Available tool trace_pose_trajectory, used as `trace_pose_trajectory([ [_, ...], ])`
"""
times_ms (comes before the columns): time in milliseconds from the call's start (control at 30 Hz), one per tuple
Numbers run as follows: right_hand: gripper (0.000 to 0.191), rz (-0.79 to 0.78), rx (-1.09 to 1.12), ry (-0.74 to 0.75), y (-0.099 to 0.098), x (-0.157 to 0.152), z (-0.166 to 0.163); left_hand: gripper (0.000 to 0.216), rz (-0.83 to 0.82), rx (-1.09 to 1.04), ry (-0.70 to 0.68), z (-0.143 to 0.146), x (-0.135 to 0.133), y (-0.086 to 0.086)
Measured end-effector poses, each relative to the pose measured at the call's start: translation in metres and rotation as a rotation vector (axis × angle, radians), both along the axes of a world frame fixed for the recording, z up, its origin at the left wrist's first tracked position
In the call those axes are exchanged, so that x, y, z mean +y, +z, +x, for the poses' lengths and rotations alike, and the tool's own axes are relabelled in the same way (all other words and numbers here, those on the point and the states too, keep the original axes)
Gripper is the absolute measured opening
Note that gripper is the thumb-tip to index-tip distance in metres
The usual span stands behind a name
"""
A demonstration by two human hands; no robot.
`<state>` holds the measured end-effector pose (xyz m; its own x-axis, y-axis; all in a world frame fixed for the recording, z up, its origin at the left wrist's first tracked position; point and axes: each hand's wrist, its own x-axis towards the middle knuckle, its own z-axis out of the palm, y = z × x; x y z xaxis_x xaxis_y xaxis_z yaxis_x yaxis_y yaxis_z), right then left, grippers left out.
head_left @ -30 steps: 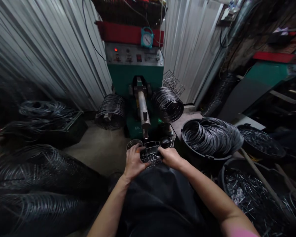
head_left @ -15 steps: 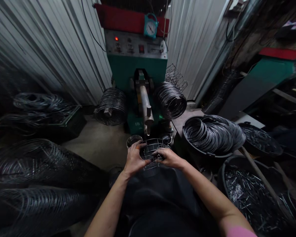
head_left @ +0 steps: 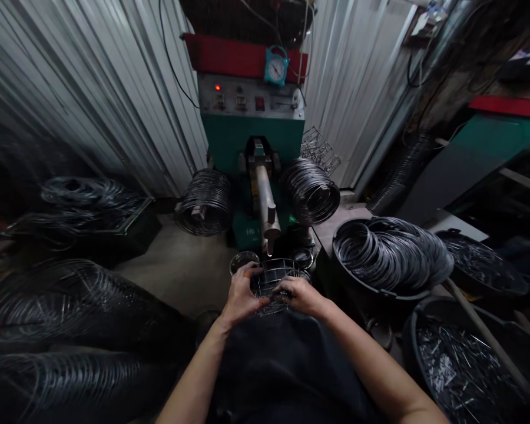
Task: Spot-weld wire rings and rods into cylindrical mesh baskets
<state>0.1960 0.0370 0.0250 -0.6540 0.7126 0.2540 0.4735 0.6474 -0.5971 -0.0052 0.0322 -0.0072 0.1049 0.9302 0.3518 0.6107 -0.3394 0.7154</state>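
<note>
A small round wire basket (head_left: 271,277) sits in front of me, just under the tip of the machine's metal arm (head_left: 267,212). My left hand (head_left: 241,297) grips the basket's left side with fingers curled round the wires. My right hand (head_left: 301,294) is closed on its right front edge. Both hands rest above my dark apron (head_left: 287,365). The green welding machine (head_left: 254,135) stands straight ahead, with a red light on its panel.
Coils of wire rings (head_left: 311,191) hang at both sides of the machine. A black tub of wire rings (head_left: 391,250) stands at my right, with tubs of short wire pieces (head_left: 463,365) nearer. Wire ring piles (head_left: 66,306) lie at left. Corrugated metal walls stand behind.
The basket has been turned and lifted slightly toward the machine arm's tip. My right hand shifted from the basket's right rim to its front edge. The view moved a little.
</note>
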Motion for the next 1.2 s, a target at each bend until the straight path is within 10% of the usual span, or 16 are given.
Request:
trace_pose_trajectory([
  [967, 0.028, 0.061, -0.165, -0.227, -0.002, 0.050, -0.018, 0.059, -0.108, -0.015, 0.142, -0.001, 0.053, 0.008],
  [1200, 0.029, -0.263, 0.484, -0.605, -0.022, 0.014, -0.004, 0.061, -0.077, 0.034, 0.156, -0.003, 0.056, 0.009],
])
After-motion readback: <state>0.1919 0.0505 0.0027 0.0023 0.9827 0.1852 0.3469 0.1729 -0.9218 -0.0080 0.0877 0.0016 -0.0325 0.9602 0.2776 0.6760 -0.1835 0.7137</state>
